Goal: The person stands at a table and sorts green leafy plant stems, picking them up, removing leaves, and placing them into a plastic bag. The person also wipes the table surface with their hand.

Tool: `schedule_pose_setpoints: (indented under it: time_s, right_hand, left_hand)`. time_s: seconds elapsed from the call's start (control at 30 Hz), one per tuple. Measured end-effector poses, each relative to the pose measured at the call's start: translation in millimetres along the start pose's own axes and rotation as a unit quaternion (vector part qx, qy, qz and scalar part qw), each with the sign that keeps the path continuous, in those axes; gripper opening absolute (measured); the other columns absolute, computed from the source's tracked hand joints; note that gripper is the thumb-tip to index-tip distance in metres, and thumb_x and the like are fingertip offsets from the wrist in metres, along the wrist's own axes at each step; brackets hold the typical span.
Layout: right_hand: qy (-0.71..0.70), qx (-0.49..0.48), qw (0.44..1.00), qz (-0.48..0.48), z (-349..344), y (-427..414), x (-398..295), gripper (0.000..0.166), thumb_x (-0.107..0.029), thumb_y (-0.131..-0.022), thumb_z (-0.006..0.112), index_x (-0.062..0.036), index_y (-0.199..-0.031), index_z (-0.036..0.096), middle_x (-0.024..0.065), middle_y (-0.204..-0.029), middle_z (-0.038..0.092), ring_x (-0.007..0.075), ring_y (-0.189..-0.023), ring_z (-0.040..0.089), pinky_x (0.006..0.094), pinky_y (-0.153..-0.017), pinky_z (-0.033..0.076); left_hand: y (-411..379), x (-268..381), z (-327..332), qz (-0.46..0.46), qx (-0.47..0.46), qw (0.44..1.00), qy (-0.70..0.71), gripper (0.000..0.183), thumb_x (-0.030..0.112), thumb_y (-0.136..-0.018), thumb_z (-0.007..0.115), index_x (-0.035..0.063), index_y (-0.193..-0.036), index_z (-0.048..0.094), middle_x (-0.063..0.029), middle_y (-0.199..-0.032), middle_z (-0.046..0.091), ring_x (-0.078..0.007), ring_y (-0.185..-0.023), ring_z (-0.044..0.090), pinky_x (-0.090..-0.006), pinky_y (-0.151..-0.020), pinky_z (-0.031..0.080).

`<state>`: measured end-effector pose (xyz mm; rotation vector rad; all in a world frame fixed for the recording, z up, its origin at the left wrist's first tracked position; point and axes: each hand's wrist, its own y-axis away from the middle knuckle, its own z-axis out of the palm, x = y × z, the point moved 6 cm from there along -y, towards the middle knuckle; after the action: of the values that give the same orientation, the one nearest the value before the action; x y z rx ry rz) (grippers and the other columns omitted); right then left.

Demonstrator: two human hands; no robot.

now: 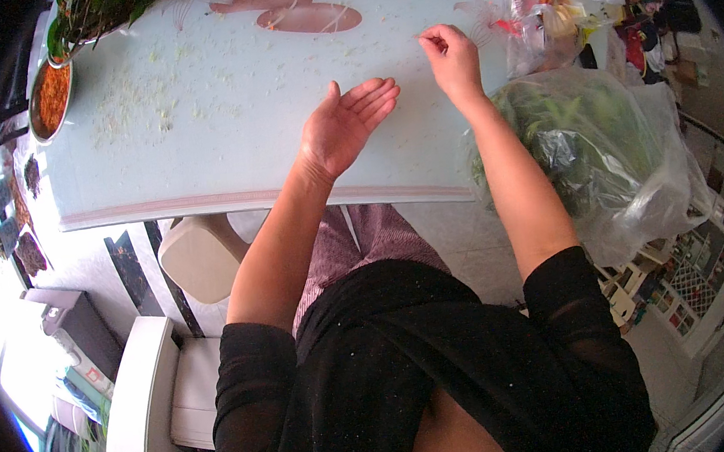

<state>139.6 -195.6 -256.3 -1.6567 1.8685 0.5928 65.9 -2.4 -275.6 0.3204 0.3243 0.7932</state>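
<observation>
My left hand (351, 123) is over the near half of the table, palm up, thumb apart from the extended fingers, with nothing seen in it. Farther right, my right hand (450, 53) is curled, its thumb and index finger pinched together; whether something tiny is between them cannot be told. Under both hands lies a pale table (252, 151) with a printed pattern, scattered with small greenish bits (162, 117), thickest to the left. Right of my right forearm sits a clear plastic bag of leafy greens (579, 123).
A metal bowl of orange-red food (51, 101) stands at the table's left edge, beside leafy greens (101, 13) in a container. Plastic packages (544, 19) lie at the far right. A beige stool (200, 259) is below the table's near edge (256, 201).
</observation>
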Motion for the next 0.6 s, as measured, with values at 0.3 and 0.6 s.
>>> schedule_pose_setpoints:
  time_s: [0.3, 0.6]
  right_hand:
    - [0.037, 0.008, 0.999, -0.003, 9, -5, 1, 0.010, -0.013, -0.080, 0.066, -0.0053, -0.085, 0.063, 0.0094, -0.081, 0.065, 0.0269, -0.073, 0.062, 0.0378, -0.067, 0.049]
    - [-0.272, -0.109, 0.936, 0.197, 2, 15, -19, 0.010, -0.012, -0.088, 0.064, -0.0017, -0.091, 0.065, -0.0031, -0.076, 0.057, 0.0065, -0.072, 0.052, 0.0223, -0.066, 0.044]
  left_hand:
    - [3, 2, -1, 0.007, 0.002, 1.000, -0.010, 0.063, 0.039, -0.102, 0.025, -0.0152, -0.131, 0.035, -0.0291, -0.142, 0.033, -0.0384, -0.134, 0.034, -0.0446, -0.114, 0.029]
    - [-2, 3, 5, 0.007, -0.017, 1.000, -0.012, 0.060, 0.039, -0.101, 0.029, -0.0116, -0.132, 0.038, -0.0253, -0.143, 0.035, -0.0350, -0.135, 0.033, -0.0427, -0.115, 0.027]
